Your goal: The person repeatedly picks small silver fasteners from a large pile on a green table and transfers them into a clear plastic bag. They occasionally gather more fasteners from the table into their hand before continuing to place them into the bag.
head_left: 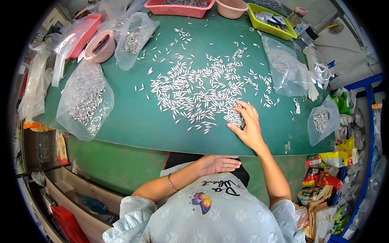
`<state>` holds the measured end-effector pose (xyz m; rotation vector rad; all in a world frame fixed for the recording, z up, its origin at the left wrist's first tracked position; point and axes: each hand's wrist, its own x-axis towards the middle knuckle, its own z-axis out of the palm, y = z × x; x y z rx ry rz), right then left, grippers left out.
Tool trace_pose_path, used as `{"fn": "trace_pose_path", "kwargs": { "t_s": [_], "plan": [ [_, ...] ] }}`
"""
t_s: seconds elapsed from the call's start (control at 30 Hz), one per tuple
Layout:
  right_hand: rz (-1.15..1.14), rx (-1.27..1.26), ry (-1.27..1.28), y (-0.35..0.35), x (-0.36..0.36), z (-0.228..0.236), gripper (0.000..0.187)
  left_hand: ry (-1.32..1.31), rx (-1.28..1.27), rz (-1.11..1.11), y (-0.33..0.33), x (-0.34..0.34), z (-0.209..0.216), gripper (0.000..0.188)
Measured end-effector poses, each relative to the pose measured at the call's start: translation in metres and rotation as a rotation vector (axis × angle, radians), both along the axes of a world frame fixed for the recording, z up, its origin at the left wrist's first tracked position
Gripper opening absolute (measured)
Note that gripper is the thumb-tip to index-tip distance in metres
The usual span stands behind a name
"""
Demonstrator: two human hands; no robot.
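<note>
A wide heap of small silvery, pointed metal pieces (182, 91) is spread over the green tabletop (133, 129). My right hand (250, 127) rests at the heap's near right side, thumb and fingers apart and curved around a small cluster of the pieces (234, 118). The fingertips touch the cluster, but no piece is visibly gripped. Just below the table's near edge, my left hand (219, 165) lies palm up in front of my body. Its fingers are stretched out, and nothing is in it.
Clear bags of metal pieces (85, 107) lie on the left and a small bag (322, 121) on the right. Along the back stand a pink tray (180, 11), a round tub (231, 9) and a yellow-green basket (271, 27). A drawer (77, 190) stands open at lower left.
</note>
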<state>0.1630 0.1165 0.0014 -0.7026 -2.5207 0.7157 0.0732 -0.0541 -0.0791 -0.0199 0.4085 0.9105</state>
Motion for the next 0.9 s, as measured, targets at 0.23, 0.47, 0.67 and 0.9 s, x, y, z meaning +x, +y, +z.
{"fn": "trace_pose_path", "kwargs": {
  "t_s": [0.23, 0.47, 0.67, 0.9],
  "plan": [
    [0.04, -0.032, 0.019, -0.021, 0.012, 0.0, 0.041, -0.234, -0.028, 0.107, 0.002, 0.009, 0.004, 0.063],
    [0.025, -0.144, 0.064, -0.032, 0.023, -0.002, 0.048, -0.408, 0.057, 0.274, -0.001, 0.008, 0.004, 0.071],
    [0.08, 0.011, -0.096, -0.03, 0.024, 0.011, 0.059, -0.367, 0.071, 0.241, -0.004, 0.003, 0.002, 0.075],
    [-0.013, 0.062, 0.0, -0.038, 0.018, 0.004, 0.046, -0.257, 0.067, 0.193, -0.001, 0.006, 0.009, 0.078]
  ]
}}
